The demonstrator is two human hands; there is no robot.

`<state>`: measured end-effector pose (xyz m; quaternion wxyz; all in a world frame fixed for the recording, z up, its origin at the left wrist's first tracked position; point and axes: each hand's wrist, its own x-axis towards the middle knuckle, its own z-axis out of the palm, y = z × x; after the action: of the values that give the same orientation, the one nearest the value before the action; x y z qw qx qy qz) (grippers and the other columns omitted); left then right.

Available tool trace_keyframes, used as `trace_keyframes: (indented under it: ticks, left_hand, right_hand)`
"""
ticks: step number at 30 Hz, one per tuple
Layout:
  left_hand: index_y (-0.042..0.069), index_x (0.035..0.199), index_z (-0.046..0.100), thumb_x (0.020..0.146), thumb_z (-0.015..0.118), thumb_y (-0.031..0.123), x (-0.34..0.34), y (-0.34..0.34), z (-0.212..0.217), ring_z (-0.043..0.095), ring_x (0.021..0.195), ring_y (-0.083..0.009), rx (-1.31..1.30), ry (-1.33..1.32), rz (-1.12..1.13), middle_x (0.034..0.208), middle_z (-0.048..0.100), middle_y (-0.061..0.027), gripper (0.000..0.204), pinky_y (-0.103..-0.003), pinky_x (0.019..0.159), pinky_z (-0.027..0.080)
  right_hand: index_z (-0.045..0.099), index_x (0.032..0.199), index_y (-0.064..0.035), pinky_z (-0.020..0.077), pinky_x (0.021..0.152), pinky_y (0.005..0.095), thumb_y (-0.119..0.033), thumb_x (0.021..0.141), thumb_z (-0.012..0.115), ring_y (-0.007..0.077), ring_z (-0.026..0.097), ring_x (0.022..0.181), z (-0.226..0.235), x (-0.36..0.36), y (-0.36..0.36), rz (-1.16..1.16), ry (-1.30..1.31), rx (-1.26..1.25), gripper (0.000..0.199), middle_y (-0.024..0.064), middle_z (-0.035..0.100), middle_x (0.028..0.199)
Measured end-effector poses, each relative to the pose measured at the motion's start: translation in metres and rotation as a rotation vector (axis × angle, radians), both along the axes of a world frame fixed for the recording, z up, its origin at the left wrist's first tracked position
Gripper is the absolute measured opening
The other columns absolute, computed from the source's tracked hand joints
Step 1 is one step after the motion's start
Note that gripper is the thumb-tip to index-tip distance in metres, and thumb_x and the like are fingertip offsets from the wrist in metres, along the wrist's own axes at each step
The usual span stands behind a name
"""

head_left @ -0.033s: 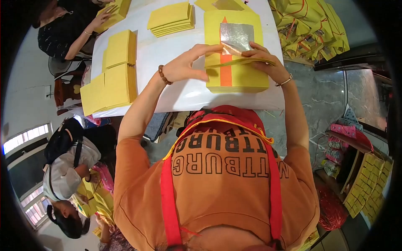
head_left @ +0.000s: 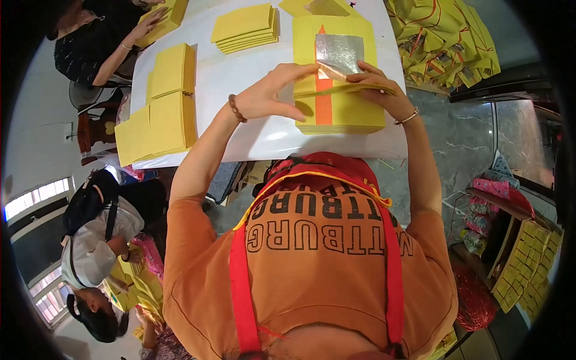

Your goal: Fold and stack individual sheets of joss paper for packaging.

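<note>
Stack of yellow paper (head_left: 358, 111) sits at one o'clock; right hand (head_left: 398, 103), at its three o'clock, grips the curled top sheet (head_left: 309, 93); left hand (head_left: 262, 95), at nine, spreads loosely.

The yellow sheet (head_left: 293, 7) beyond the handled stack (head_left: 359, 114) is cut off on top

Matt yellow paper (head_left: 354, 111), shiny silver foil (head_left: 342, 49), glossy tabletop (head_left: 264, 141)

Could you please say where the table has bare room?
The white table is bare between the rectangular yellow paper stacks at left, the stepped yellow stack beyond and the left hand. It is crowded at the silver-patched yellow paper pile under the right hand.
</note>
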<state>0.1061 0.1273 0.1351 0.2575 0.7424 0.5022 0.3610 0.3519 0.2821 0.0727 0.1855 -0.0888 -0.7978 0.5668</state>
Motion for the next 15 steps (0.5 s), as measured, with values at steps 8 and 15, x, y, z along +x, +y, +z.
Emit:
trace_keyframes:
  ticks: [8,15]
  left_hand:
    - [0.009,0.113,0.057,0.072,0.056,0.017,-0.003,-0.006,-0.023,0.053,0.096,-0.0241,0.411,0.642,0.125,0.113,0.058,-0.0044,0.041,-0.034,0.08,0.04]
    - [0.009,0.102,0.063,0.07,0.053,0.013,-0.046,-0.103,-0.005,0.055,0.091,-0.0206,0.567,0.73,0.355,0.105,0.061,-0.0026,0.035,-0.032,0.07,0.04]
  right_hand:
    - [0.063,0.101,-0.0161,0.0286,0.101,0.0387,-0.009,0.077,0.059,0.0227,0.036,0.125,0.028,-0.011,-0.01,-0.118,-0.049,0.508,0.025,0.0007,0.056,0.118]
    - [0.061,0.104,-0.0153,0.0281,0.102,0.0431,-0.008,0.076,0.052,0.0199,0.041,0.121,0.09,-0.074,-0.089,-0.114,-0.027,1.18,0.03,-0.0009,0.054,0.117]
